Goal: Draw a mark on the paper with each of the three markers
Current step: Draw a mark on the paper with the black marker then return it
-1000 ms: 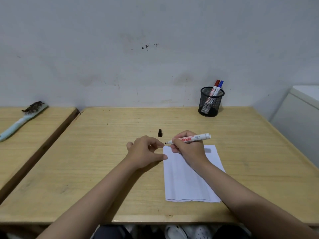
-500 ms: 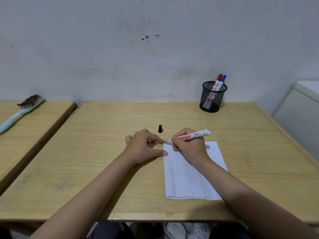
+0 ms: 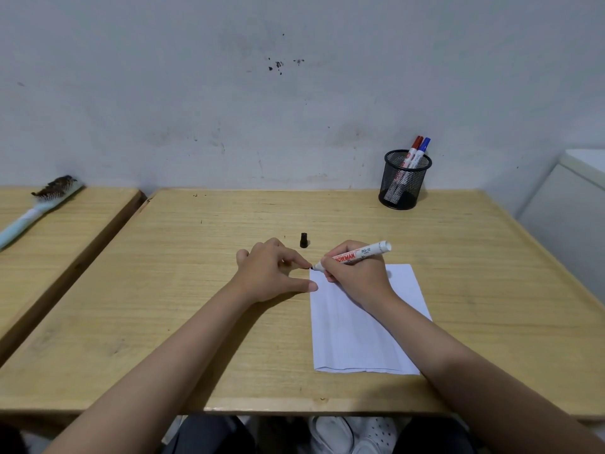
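Note:
A white sheet of paper (image 3: 357, 335) lies on the wooden desk (image 3: 183, 290), right of centre. My right hand (image 3: 355, 273) grips an uncapped white marker (image 3: 358, 253) with a black tip, and the tip rests at the paper's top left corner. My left hand (image 3: 273, 273) lies on the desk just left of the paper, thumb and forefinger touching its left edge, holding nothing. The marker's black cap (image 3: 303, 240) stands on the desk behind my hands. A red-capped marker (image 3: 413, 151) and a blue-capped marker (image 3: 421, 150) stand in a black mesh cup (image 3: 404, 185) at the back right.
A second wooden desk (image 3: 49, 231) adjoins on the left, with a light blue brush (image 3: 39, 208) on it. A white cabinet (image 3: 569, 204) stands at the right edge. The wall runs right behind the desk.
The marker tip has dropped slightly to the paper's top left corner. My left hand has stayed at the paper's edge. The camera view has shifted a little.

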